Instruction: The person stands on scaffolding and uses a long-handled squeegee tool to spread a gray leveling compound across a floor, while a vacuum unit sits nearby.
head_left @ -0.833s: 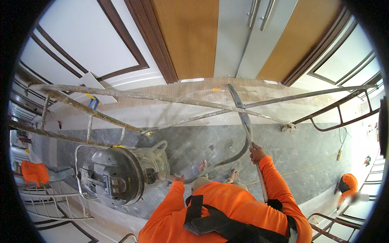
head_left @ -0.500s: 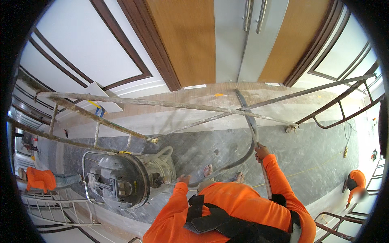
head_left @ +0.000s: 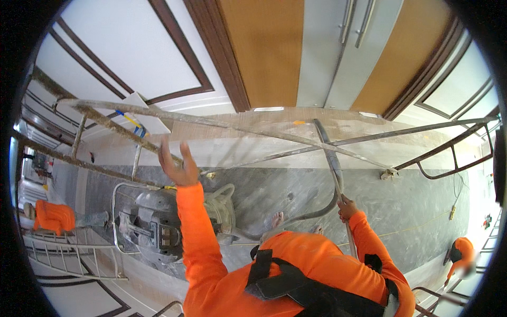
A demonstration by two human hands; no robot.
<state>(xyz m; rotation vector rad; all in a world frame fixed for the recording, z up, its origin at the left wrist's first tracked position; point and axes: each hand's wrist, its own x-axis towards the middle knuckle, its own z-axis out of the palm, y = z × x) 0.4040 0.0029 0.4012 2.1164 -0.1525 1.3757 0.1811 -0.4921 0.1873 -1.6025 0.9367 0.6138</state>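
Fingers (head_left: 165, 151) parted from thumb (head_left: 186, 153), your outstretched left hand (head_left: 178, 168) hangs near the vacuum (head_left: 153, 227). Your right hand (head_left: 347, 208), fingers curled, grips a pole (head_left: 338, 181).

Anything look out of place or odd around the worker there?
Yes: a bare foot shows by the hose, odd amid scaffolding. The grey floor has pale, dust-like smears, and a white panel sits askew near the wall.

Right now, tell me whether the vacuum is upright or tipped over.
Upright: the vacuum stands on the grey floor, its black lid uppermost.
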